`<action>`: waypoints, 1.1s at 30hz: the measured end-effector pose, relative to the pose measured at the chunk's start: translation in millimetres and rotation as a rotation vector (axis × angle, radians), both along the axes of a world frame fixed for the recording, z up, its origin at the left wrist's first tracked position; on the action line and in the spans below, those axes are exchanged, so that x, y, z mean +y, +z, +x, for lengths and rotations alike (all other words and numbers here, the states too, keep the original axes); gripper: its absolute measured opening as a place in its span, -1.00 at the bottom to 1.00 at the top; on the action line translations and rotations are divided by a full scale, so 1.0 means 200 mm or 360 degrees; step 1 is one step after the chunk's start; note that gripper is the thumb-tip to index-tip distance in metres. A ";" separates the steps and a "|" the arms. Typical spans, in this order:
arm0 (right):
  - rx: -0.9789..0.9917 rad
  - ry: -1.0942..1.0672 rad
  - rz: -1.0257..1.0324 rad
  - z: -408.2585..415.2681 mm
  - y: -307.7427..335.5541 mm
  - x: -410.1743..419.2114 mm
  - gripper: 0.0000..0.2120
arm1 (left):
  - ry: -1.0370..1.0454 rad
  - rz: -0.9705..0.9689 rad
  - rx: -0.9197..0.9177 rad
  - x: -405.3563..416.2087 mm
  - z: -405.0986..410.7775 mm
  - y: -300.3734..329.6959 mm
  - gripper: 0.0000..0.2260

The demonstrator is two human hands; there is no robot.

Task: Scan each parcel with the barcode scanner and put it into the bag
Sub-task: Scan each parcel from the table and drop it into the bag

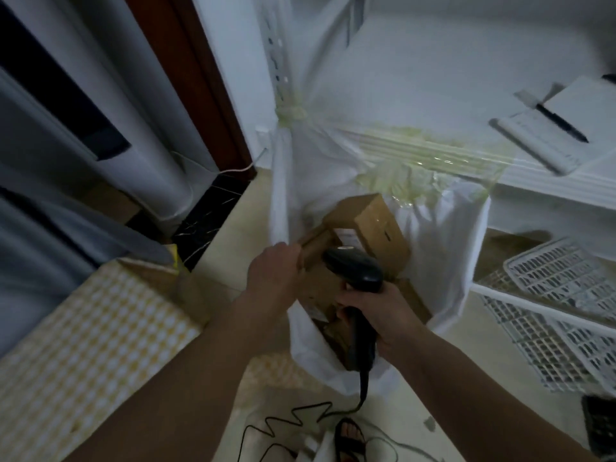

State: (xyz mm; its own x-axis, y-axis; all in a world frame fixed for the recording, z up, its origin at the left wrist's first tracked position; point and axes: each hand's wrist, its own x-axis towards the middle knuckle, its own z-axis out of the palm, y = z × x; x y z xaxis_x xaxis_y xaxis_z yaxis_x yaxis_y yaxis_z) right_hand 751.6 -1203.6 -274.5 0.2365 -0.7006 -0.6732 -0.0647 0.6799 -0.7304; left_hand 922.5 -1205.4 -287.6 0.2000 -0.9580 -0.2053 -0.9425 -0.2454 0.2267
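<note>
A large white plastic bag (443, 248) hangs open, taped to a white shelf edge. A brown cardboard parcel (373, 225) with a white label stands tilted in the bag's mouth. My left hand (275, 271) grips the parcel's left edge at the bag's rim. My right hand (376, 315) holds the black barcode scanner (356, 271) by its handle, its head right over the parcel. Another brown parcel (328, 331) lies lower in the bag, partly hidden by my hands.
A white shelf (533, 181) with a notepad and black pen (561, 123) is at the right. White mesh baskets (550, 301) stand below it. A yellow checked cloth (83, 345) covers a surface at left. The scanner cable (300, 418) trails over the floor.
</note>
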 end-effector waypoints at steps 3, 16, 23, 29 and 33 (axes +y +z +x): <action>-0.0033 0.0178 -0.0033 0.16 0.09 0.12 -0.91 | 0.0129 0.0021 -0.0184 0.22 0.15 0.10 -0.89; -0.0066 0.1308 -0.0277 0.96 0.31 1.45 -0.95 | 0.1013 0.0238 -0.0398 2.24 0.76 0.33 -0.78; -0.0089 0.1774 -0.0353 1.27 0.39 2.48 -0.85 | 0.1770 0.0183 -0.0340 3.56 0.72 0.40 -0.76; -0.0229 0.2044 -0.0366 1.38 0.45 3.17 -0.89 | 0.2162 0.0261 -0.0351 4.31 0.56 0.46 -0.75; -0.0232 0.2225 -0.0367 1.42 0.47 3.45 -0.86 | 0.2355 0.0245 -0.0296 4.61 0.49 0.44 -0.74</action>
State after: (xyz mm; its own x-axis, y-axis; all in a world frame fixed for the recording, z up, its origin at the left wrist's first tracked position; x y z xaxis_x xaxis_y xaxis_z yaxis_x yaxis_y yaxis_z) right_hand 1036.3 -513.2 -181.2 0.8698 0.0745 -0.4878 -0.4883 -0.0129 -0.8726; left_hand 1019.9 -284.3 -200.0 0.9767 0.1569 -0.1461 0.1613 -0.9867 0.0186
